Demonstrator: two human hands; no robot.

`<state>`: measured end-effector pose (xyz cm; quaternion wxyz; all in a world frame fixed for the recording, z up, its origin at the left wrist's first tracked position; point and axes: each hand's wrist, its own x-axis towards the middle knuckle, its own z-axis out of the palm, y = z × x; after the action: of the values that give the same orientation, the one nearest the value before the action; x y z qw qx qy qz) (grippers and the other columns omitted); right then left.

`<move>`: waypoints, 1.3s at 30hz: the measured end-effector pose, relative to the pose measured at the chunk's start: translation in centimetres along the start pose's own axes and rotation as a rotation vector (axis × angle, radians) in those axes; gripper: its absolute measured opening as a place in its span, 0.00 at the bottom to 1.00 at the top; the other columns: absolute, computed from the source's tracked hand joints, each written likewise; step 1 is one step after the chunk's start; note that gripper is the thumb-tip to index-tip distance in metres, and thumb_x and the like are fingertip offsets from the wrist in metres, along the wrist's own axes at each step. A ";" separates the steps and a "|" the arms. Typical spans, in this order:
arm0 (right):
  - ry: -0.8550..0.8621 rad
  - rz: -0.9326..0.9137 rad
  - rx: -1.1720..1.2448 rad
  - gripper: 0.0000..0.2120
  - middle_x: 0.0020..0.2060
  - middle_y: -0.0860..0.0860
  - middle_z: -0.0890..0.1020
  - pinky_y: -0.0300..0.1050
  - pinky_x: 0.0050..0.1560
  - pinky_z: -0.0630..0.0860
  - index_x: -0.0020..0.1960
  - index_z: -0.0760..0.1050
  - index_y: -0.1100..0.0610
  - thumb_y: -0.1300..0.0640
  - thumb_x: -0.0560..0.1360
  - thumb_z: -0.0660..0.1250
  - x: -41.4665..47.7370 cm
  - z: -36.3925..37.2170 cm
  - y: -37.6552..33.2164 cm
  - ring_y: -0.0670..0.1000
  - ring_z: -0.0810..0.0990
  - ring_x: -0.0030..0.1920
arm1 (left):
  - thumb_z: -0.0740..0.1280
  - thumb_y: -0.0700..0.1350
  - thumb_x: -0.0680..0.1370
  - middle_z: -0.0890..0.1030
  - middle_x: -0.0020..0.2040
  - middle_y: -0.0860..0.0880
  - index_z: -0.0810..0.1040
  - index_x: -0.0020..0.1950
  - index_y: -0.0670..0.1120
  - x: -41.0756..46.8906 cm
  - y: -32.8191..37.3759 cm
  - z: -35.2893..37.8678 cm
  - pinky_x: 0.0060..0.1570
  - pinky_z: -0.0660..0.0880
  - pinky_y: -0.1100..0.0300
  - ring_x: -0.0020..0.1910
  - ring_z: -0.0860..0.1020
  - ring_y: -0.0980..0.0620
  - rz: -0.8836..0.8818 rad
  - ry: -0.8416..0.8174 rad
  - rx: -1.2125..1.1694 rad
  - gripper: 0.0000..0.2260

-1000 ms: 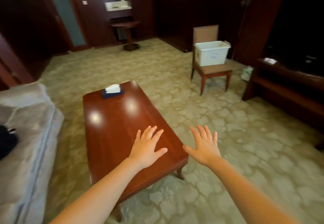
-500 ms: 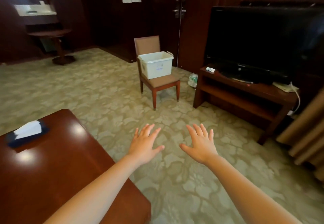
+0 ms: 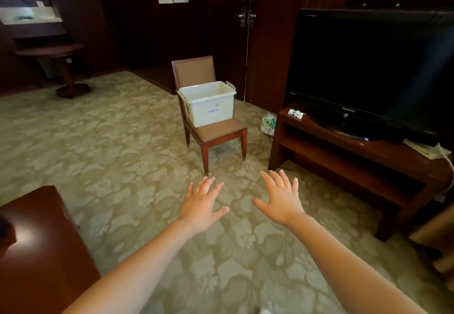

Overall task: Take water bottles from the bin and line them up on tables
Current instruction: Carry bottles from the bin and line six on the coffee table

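We are holding our left hand [image 3: 201,205] and right hand [image 3: 282,200] out, fingers spread, grasping nothing (well short of the white bin [image 3: 208,103] sitting on the chair [image 3: 218,133])

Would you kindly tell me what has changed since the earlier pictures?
The person has turned right toward the white bin on the chair; the coffee table has slid to the lower left. Nothing was taken or released. The left hand and right hand stay open and empty.

The white bin [image 3: 205,103] bears blue characters, too blurred to read.
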<state>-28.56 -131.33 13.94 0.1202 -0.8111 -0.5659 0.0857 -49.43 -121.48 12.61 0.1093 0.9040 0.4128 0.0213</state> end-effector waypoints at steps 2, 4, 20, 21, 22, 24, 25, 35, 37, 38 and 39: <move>-0.003 -0.022 0.003 0.38 0.80 0.51 0.51 0.64 0.75 0.34 0.81 0.48 0.47 0.35 0.77 0.58 4.9 -1.0 1.6 0.56 0.40 0.80 | 0.56 0.65 0.78 0.48 0.80 0.50 0.50 0.80 0.54 4.9 0.4 -0.9 0.77 0.41 0.44 0.79 0.43 0.49 -0.031 0.002 -0.003 0.34; -0.017 -0.054 0.002 0.38 0.81 0.51 0.51 0.63 0.75 0.34 0.81 0.48 0.47 0.35 0.77 0.58 9.5 -2.1 3.0 0.56 0.40 0.80 | 0.56 0.65 0.78 0.48 0.80 0.50 0.49 0.80 0.54 9.5 0.7 -1.7 0.77 0.42 0.44 0.79 0.43 0.50 -0.052 0.004 0.001 0.34; -0.076 -0.213 0.038 0.39 0.81 0.50 0.50 0.62 0.75 0.33 0.81 0.48 0.47 0.37 0.77 0.59 44.7 -1.7 5.2 0.54 0.39 0.80 | 0.56 0.65 0.79 0.47 0.80 0.50 0.48 0.80 0.53 39.6 -7.4 -4.3 0.76 0.39 0.44 0.79 0.42 0.50 -0.195 0.049 -0.035 0.34; -0.071 -0.213 0.036 0.39 0.81 0.50 0.50 0.62 0.76 0.34 0.81 0.48 0.47 0.37 0.77 0.59 47.6 -1.7 4.9 0.54 0.40 0.80 | 0.56 0.65 0.79 0.47 0.80 0.50 0.48 0.80 0.53 42.0 -8.5 -4.6 0.76 0.40 0.44 0.79 0.42 0.50 -0.201 0.051 -0.040 0.34; -0.068 -0.211 0.032 0.39 0.81 0.50 0.50 0.62 0.76 0.34 0.81 0.48 0.48 0.36 0.77 0.59 50.4 -1.8 4.6 0.54 0.40 0.80 | 0.56 0.65 0.79 0.47 0.80 0.50 0.48 0.80 0.53 44.4 -9.7 -5.0 0.77 0.40 0.44 0.79 0.42 0.50 -0.207 0.054 -0.044 0.34; -0.073 -0.209 0.023 0.39 0.81 0.50 0.50 0.62 0.76 0.34 0.81 0.47 0.48 0.36 0.77 0.59 55.8 -2.1 3.8 0.54 0.40 0.80 | 0.56 0.64 0.79 0.47 0.80 0.51 0.48 0.80 0.54 49.1 -12.2 -6.3 0.77 0.40 0.45 0.79 0.43 0.50 -0.220 0.056 -0.051 0.34; -0.071 -0.209 0.022 0.39 0.81 0.50 0.50 0.62 0.76 0.34 0.81 0.47 0.47 0.36 0.77 0.59 58.2 -2.1 3.4 0.54 0.39 0.80 | 0.57 0.64 0.79 0.48 0.80 0.50 0.48 0.80 0.54 51.4 -13.4 -7.1 0.77 0.40 0.45 0.79 0.43 0.50 -0.224 0.060 -0.050 0.34; -0.110 -0.204 0.067 0.39 0.81 0.49 0.50 0.62 0.77 0.34 0.81 0.47 0.47 0.37 0.76 0.59 77.0 -1.1 2.6 0.53 0.39 0.80 | 0.55 0.64 0.80 0.46 0.80 0.51 0.47 0.80 0.53 68.6 -20.6 -9.0 0.75 0.37 0.47 0.79 0.42 0.50 -0.239 0.013 -0.068 0.34; -0.116 -0.213 0.073 0.39 0.81 0.50 0.50 0.62 0.77 0.35 0.81 0.47 0.47 0.36 0.76 0.58 81.1 -0.9 2.7 0.53 0.39 0.80 | 0.54 0.64 0.80 0.45 0.81 0.51 0.47 0.80 0.53 71.8 -22.0 -9.0 0.76 0.36 0.46 0.79 0.41 0.50 -0.247 0.008 -0.080 0.34; -0.118 -0.220 0.073 0.38 0.81 0.50 0.50 0.62 0.77 0.35 0.81 0.48 0.47 0.36 0.76 0.58 83.3 -0.8 2.7 0.53 0.40 0.80 | 0.54 0.65 0.79 0.45 0.81 0.50 0.47 0.80 0.53 73.6 -22.8 -9.0 0.76 0.37 0.46 0.79 0.41 0.50 -0.256 0.007 -0.075 0.34; -0.125 -0.231 0.069 0.38 0.81 0.50 0.50 0.62 0.77 0.35 0.81 0.48 0.47 0.37 0.77 0.58 85.7 -0.6 2.7 0.53 0.40 0.80 | 0.54 0.65 0.79 0.46 0.81 0.50 0.47 0.80 0.53 75.7 -23.6 -9.0 0.76 0.37 0.46 0.79 0.42 0.50 -0.270 0.009 -0.067 0.34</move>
<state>3.58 -51.86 13.48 0.1219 -0.7290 -0.6586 0.1410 -18.24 -48.02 12.43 0.1394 0.8360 0.5302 0.0244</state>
